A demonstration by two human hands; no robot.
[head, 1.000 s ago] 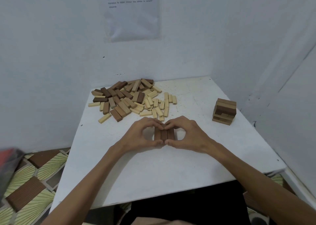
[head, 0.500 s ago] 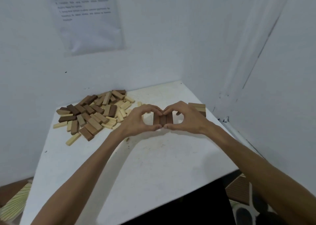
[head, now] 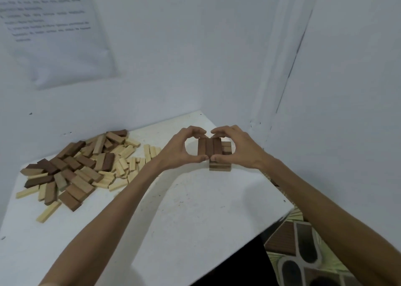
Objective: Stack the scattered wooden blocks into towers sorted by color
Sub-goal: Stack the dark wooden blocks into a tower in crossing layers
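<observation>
White tabletop (head: 195,209) nearest. Left hand (head: 182,150) & right hand (head: 239,150), fingers curled, pinch a row of three dark-brown wooden blocks (head: 209,148) end-to-end, approx. 1 o'clock, over the short brown block tower (head: 220,166); can't tell if seated. Light, stiff, smooth wood, so probably keep the end squeeze. Mixed brown & pale block pile (head: 76,168) at 10 o'clock.

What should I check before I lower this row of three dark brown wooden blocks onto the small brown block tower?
1. Grip: left hand and right hand pinch the row of three dark brown wooden blocks by its ends: ok.
2. Blocks flush, side by side: ok.
3. Row centred over the small brown block tower: not ok, it looks left of it.
4. Tower top level: cannot tell, the row hides it.
5. Loose pile of mixed wooden blocks apart from the tower: ok.
</observation>
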